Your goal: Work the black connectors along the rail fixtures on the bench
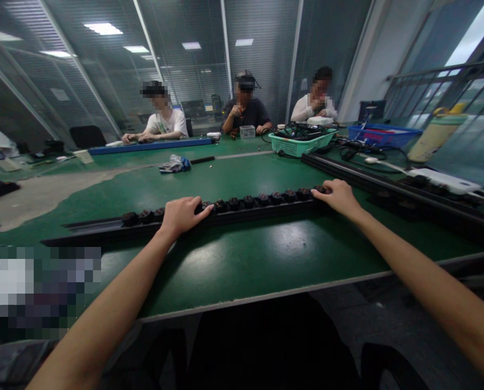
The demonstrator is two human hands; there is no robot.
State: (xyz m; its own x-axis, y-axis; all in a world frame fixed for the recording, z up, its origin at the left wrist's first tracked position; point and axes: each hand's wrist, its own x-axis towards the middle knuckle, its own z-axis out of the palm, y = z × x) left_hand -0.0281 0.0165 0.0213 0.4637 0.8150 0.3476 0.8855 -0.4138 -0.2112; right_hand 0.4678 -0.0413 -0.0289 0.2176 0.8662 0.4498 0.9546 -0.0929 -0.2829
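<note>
A long black power strip (242, 208) with a row of several round black sockets lies across the green-topped table (242, 260). My left hand (184, 216) sits over the strip's middle, fingers curled across its top. My right hand (337, 197) grips the far right end of the socket row. Both forearms reach in from the bottom corners. The strip's underside is hidden from this angle.
A second black strip (408, 195) lies to the right. Beyond are a teal basket of cables (302, 143), a blue crate (382, 135) and a yellow-capped bottle (437, 135). Several seated people work at the far side, near a blue bar (150, 146).
</note>
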